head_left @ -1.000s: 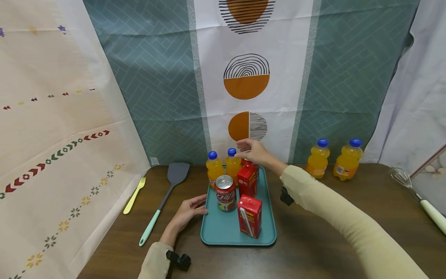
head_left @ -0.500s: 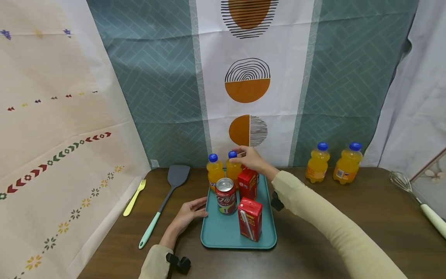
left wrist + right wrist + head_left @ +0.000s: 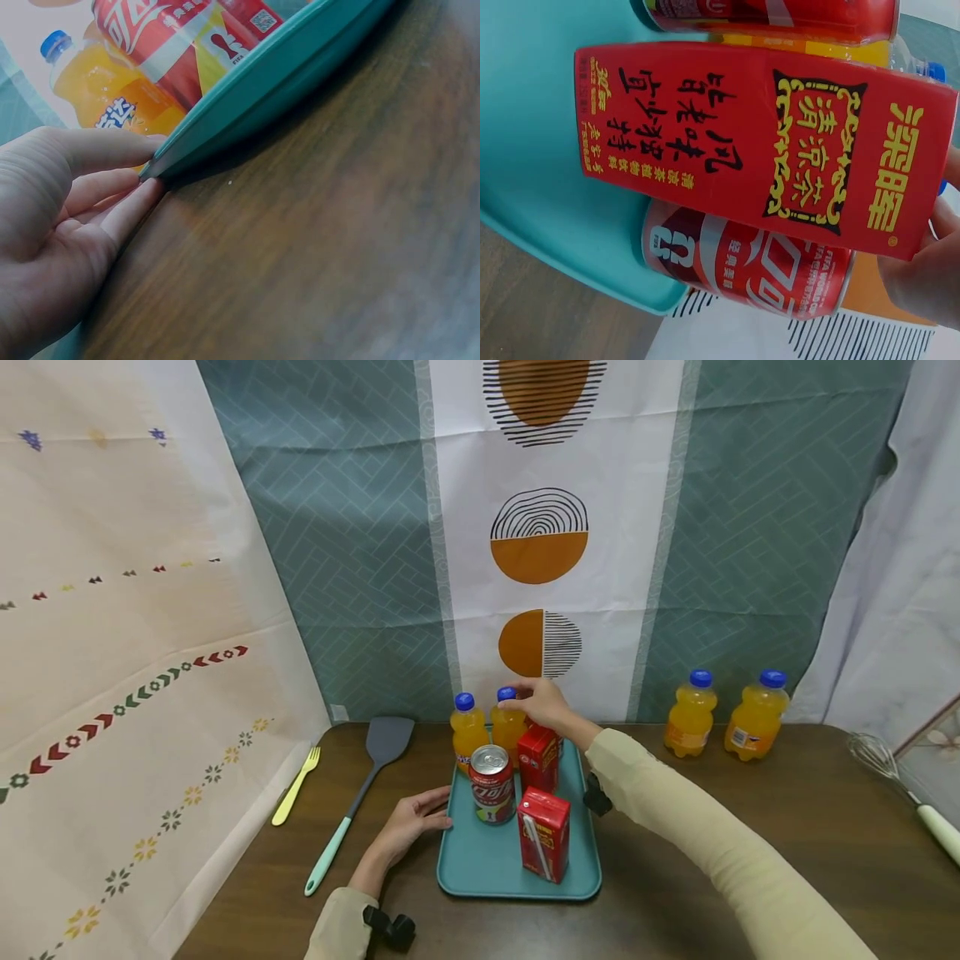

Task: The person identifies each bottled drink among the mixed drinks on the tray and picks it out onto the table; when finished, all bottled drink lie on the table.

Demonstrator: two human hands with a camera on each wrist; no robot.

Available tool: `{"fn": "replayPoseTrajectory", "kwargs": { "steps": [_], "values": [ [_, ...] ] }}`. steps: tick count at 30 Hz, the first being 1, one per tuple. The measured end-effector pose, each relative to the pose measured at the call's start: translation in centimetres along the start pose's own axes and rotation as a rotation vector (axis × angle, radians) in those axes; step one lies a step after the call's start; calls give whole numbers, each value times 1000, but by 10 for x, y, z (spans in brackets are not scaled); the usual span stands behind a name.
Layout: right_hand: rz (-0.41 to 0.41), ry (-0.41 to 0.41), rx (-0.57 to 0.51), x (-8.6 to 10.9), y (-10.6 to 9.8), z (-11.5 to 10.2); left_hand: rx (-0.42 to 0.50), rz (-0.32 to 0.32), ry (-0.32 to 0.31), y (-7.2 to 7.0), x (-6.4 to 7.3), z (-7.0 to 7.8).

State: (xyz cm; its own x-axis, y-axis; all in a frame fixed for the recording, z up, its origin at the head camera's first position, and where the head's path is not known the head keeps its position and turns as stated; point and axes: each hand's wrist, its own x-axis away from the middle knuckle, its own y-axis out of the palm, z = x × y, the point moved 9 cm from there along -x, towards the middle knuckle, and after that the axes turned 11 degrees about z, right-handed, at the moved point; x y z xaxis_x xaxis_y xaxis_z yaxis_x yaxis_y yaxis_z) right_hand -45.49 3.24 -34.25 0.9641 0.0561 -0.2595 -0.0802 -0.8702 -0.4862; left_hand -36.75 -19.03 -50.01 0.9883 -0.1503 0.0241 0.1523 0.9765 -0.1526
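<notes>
My left hand (image 3: 408, 827) pinches the left rim of a teal tray (image 3: 480, 868), thumb on top and fingers beneath, as the left wrist view shows. My right hand (image 3: 546, 703) reaches over the back of the tray and grips the blue cap of an orange soda bottle (image 3: 507, 732). Beside it stands a matching bottle (image 3: 468, 735). In front of them are a red soda can (image 3: 492, 793) and two red drink cartons, the rear one (image 3: 538, 760) and the front one (image 3: 543, 839) with a straw. A second can (image 3: 750, 262) stands behind the rear carton, mostly hidden in the head view.
Two more orange soda bottles, one (image 3: 691, 718) left of the other (image 3: 756, 718), stand at the table's back right. A whisk (image 3: 892, 777) lies far right. Left of the tray lie a grey spatula (image 3: 388, 742) with a mint handle and a yellow fork (image 3: 297, 785). A curtain (image 3: 360, 568) hangs behind.
My right hand has moved slightly left and down from above the rear can onto the bottle's cap. The left hand stays at the tray's rim. The head view has shifted slightly.
</notes>
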Motion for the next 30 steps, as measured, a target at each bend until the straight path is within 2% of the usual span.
{"fn": "replayPoseTrajectory", "kwargs": {
  "steps": [8, 16, 25, 30],
  "values": [
    [6, 25, 27, 2, -5, -3, 17, 3, -8, 3, -2, -1],
    [27, -13, 63, 1, -14, -13, 20, 2, -10, 5, -2, -2],
    [25, -65, 56, -11, -36, -42, 9, -6, 6, 5, -4, 2],
    [25, -77, 38, -19, -58, -71, 6, 19, -9, 0, -3, 0]
  ]
}}
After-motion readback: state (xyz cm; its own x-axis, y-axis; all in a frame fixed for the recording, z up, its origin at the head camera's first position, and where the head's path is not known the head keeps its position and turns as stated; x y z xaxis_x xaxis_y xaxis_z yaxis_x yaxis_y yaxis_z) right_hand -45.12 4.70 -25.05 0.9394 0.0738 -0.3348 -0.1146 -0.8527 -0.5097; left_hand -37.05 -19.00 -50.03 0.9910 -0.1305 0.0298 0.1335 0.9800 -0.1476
